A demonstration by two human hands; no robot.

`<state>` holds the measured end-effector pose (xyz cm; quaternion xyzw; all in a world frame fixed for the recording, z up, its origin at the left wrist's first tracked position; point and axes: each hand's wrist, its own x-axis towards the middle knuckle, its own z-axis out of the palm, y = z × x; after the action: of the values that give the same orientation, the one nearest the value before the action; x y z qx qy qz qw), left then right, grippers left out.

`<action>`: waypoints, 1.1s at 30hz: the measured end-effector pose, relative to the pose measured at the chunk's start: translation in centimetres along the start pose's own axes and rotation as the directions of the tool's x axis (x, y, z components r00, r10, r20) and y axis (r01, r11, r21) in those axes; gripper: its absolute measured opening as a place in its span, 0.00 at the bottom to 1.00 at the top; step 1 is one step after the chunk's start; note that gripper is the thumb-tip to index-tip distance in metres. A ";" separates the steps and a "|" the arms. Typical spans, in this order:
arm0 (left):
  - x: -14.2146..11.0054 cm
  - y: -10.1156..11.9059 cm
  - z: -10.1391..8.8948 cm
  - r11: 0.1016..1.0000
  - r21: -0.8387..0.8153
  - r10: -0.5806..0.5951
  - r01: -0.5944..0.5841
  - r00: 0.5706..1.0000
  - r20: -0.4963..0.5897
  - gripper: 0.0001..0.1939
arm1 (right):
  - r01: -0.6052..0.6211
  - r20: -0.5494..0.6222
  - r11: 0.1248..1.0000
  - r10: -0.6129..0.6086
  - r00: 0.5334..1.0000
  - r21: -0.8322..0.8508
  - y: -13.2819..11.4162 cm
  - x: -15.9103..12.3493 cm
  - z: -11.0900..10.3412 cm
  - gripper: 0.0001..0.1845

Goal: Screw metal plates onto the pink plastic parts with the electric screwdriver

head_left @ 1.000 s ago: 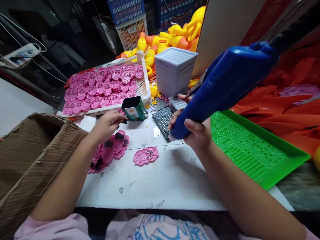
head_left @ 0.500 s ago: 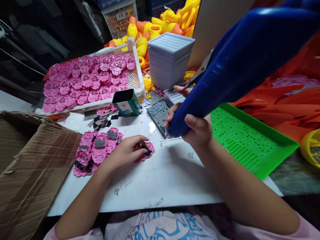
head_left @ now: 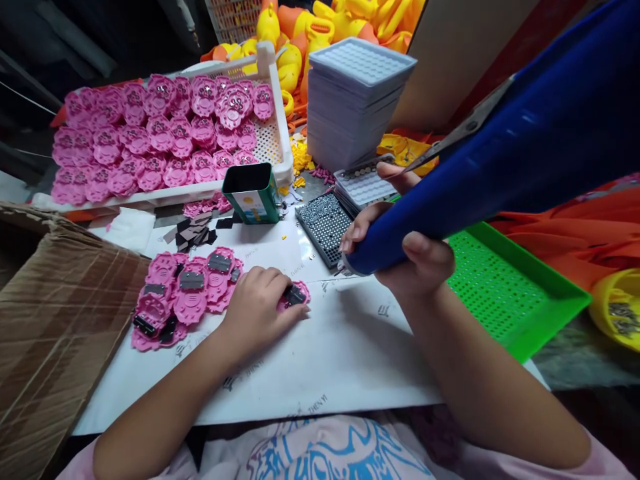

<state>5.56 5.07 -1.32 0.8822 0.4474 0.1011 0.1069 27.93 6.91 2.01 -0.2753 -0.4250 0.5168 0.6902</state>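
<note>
Green perforated tray [head_left: 505,293] sat on the right, a stack of grey trays [head_left: 357,100] behind, a green tin [head_left: 251,193] mid-tabletop, and a cardboard box [head_left: 55,320] left.

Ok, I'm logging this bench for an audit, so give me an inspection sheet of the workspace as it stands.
Surface: white sheet over the table.
Job's things: pink piece with a dark strip on it; blue glue gun.
Clutter: pile of pink pieces, green tin, white crate, grey trays, green tray, cardboard box.
Hands: left hand presses the pink piece; right hand grips the glue gun.
Cables: nothing seen.
Surroundings: yellow and orange toys.
</note>
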 end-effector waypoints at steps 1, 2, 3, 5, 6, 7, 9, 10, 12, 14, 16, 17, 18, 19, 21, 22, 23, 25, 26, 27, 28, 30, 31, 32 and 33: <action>0.0 0.0 0.1 1.000 -0.013 0.014 -0.014 1.000 -0.005 0.16 | -0.003 0.000 1.000 0.003 1.000 0.004 0.0 0.0 0.0 0.36; -0.1 0.0 0.1 0.999 -0.033 0.027 -0.028 1.000 -0.015 0.15 | -0.007 0.002 1.000 0.007 1.000 0.014 -0.1 0.0 0.0 0.36; -0.1 -0.1 0.0 0.997 -0.056 0.043 -0.045 0.999 -0.026 0.14 | -0.012 0.008 1.000 0.011 1.000 0.027 -0.1 0.0 0.1 0.35; -0.2 -0.3 -0.2 0.991 -0.099 0.084 -0.087 0.996 -0.034 0.13 | -0.018 0.012 0.999 0.017 1.000 0.051 -0.2 0.0 0.2 0.35; -0.2 -0.4 -0.4 0.988 -0.112 0.107 -0.110 0.994 -0.033 0.12 | -0.016 0.012 0.998 0.015 1.000 0.058 -0.3 0.0 0.3 0.35; -0.3 -0.5 -0.6 0.984 -0.120 0.129 -0.132 0.991 -0.034 0.12 | -0.016 0.011 0.998 0.016 1.000 0.062 -0.3 0.0 0.4 0.35; -0.2 -0.7 -1.0 0.974 -0.134 0.181 -0.184 0.983 -0.033 0.11 | 0.005 0.000 0.997 -0.005 1.000 0.072 -0.2 -0.1 0.5 0.35; -0.2 -0.8 -1.2 0.967 -0.147 0.209 -0.210 0.978 -0.025 0.10 | 0.018 -0.004 0.997 -0.017 1.000 0.075 -0.1 -0.1 0.5 0.35; -0.1 -1.0 -1.5 0.953 -0.182 0.248 -0.243 0.969 0.002 0.08 | 0.035 -0.013 0.997 -0.034 0.999 0.074 0.1 -0.1 0.4 0.35; 0.1 -1.2 -1.6 0.949 -0.206 0.250 -0.240 0.968 0.028 0.07 | 0.028 -0.018 0.997 -0.027 0.999 0.067 0.3 0.0 0.3 0.35; 0.1 -1.4 -1.6 0.951 -0.214 0.234 -0.223 0.972 0.030 0.07 | 0.011 -0.022 0.998 -0.010 1.000 0.060 0.3 0.0 0.3 0.34; 0.1 -1.5 -1.5 0.951 -0.214 0.233 -0.223 0.972 0.026 0.07 | 0.016 -0.025 0.998 -0.015 1.000 0.057 0.2 0.0 0.3 0.34; 0.1 -1.5 -1.5 0.950 -0.214 0.237 -0.227 0.971 0.024 0.06 | 0.021 -0.023 0.998 -0.020 1.000 0.052 0.1 0.0 0.3 0.33; 0.1 -1.6 -1.5 0.949 -0.213 0.244 -0.234 0.969 0.022 0.06 | 0.031 -0.026 0.998 -0.029 0.999 0.046 0.0 0.0 0.3 0.33; 0.0 -1.6 -1.5 0.946 -0.207 0.258 -0.248 0.966 0.020 0.06 | 0.040 -0.022 0.999 -0.039 0.999 0.032 -0.1 0.1 0.4 0.32; -0.1 -1.6 -1.5 0.945 -0.205 0.263 -0.253 0.964 0.023 0.06 | 0.037 -0.020 0.999 -0.037 0.999 0.027 -0.2 0.1 0.4 0.31; -0.1 -1.5 -1.5 0.945 -0.202 0.268 -0.257 0.963 0.026 0.06 | 0.033 -0.017 0.999 -0.033 0.999 0.022 -0.1 0.1 0.3 0.31; -0.2 -1.4 -1.5 0.945 -0.196 0.273 -0.262 0.962 0.030 0.07 | 0.053 -0.024 0.998 -0.052 0.998 0.021 0.2 0.2 0.3 0.30; -0.2 -1.4 -1.6 0.946 -0.190 0.274 -0.264 0.961 0.029 0.07 | 0.071 -0.033 0.997 -0.071 0.997 0.024 0.4 0.2 0.2 0.31; -0.2 -1.4 -1.6 0.946 -0.184 0.276 -0.267 0.961 0.027 0.07 | 0.097 -0.043 0.995 -0.096 0.995 0.030 0.6 0.3 0.2 0.31; -0.2 -1.4 -1.5 0.946 -0.179 0.278 -0.269 0.960 0.023 0.07 | 0.121 -0.050 0.992 -0.119 0.992 0.035 0.8 0.4 0.1 0.32; -0.1 -1.5 -1.5 0.946 -0.170 0.284 -0.277 0.959 0.017 0.08 | 0.133 -0.048 0.990 -0.131 0.990 0.040 1.1 0.5 0.0 0.32; -0.1 -1.6 -1.4 0.944 -0.167 0.289 -0.283 0.957 0.011 0.08 | 0.129 -0.040 0.991 -0.128 0.991 0.037 1.2 0.5 0.0 0.32; -0.1 -1.6 -1.4 0.943 -0.166 0.294 -0.289 0.956 0.005 0.08 | 0.128 -0.035 0.991 -0.127 0.991 0.034 1.3 0.5 0.0 0.32; -0.1 -1.6 -1.3 0.942 -0.166 0.297 -0.293 0.955 -0.001 0.08 | 0.128 -0.029 0.991 -0.127 0.991 0.028 1.3 0.5 0.0 0.32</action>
<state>3.88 6.08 -0.52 0.9286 0.2989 0.1420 0.1681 27.39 7.82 1.11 -0.2444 -0.4244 0.4743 0.7316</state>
